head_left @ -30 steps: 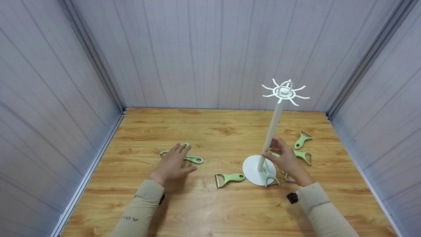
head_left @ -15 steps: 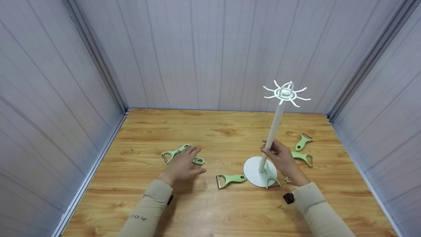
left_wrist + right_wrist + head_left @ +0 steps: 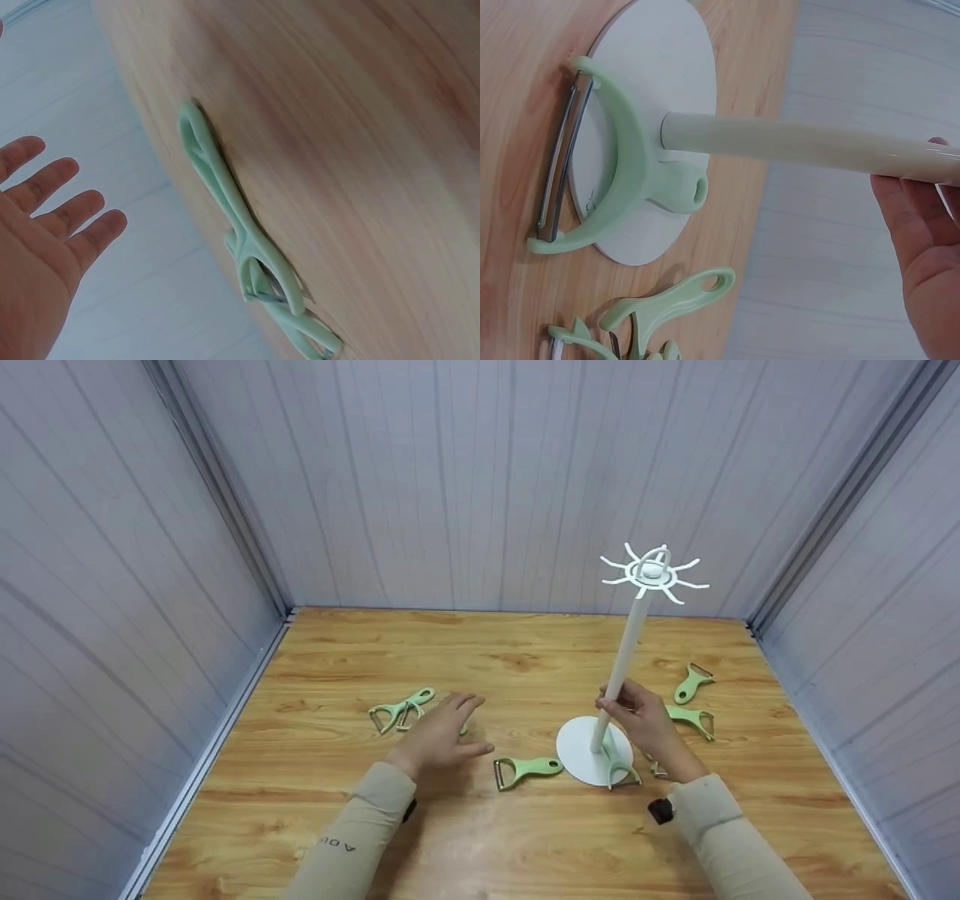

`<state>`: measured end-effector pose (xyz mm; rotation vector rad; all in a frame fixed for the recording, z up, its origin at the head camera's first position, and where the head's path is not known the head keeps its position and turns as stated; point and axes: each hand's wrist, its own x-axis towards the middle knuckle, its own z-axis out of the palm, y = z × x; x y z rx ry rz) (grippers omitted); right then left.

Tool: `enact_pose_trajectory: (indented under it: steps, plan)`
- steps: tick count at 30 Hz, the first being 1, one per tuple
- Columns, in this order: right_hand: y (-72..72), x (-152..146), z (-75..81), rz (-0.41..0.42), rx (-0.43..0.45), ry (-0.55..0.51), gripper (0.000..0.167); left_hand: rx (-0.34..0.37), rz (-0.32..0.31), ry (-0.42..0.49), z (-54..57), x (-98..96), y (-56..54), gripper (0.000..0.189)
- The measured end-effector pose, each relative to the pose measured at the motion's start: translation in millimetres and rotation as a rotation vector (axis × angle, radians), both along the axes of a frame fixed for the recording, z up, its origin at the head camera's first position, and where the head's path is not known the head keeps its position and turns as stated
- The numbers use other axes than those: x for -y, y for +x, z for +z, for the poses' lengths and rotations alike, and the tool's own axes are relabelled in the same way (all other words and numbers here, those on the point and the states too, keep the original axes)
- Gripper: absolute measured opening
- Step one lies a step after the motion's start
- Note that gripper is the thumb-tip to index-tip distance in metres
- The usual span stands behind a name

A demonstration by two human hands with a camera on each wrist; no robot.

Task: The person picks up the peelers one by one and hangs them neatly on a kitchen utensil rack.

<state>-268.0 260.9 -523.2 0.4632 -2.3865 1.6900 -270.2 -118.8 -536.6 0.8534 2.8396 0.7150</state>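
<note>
One peeler [image 3: 528, 768] lay just right of the spread-fingered left grip [image 3: 436, 736], handle [image 3: 538, 766] toward the stand [image 3: 627, 649] the right grip [image 3: 646, 721] held.

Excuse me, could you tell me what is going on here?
A person's right hand holds the pole of a white stand whose hooks are bare. The left hand, open and holding nothing, is near two overlapping peelers. One peeler lies partly on the stand's base, another just left of it, with more to the right.
</note>
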Motion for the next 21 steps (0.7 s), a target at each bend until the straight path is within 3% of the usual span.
enact_pose_trajectory:
  steps: [14, 21]
  plan:
    - [0.2, 0, -2.6, -0.021, 0.007, 0.002, 0.013, 0.035, -0.067, -0.042, -3.2, -38.1, -4.7, 0.085]
    - [0.1, 0, -3.8, -0.022, 0.02, -0.017, 0.012, 0.018, -0.107, -0.102, -6.8, -55.0, -2.8, 0.082]
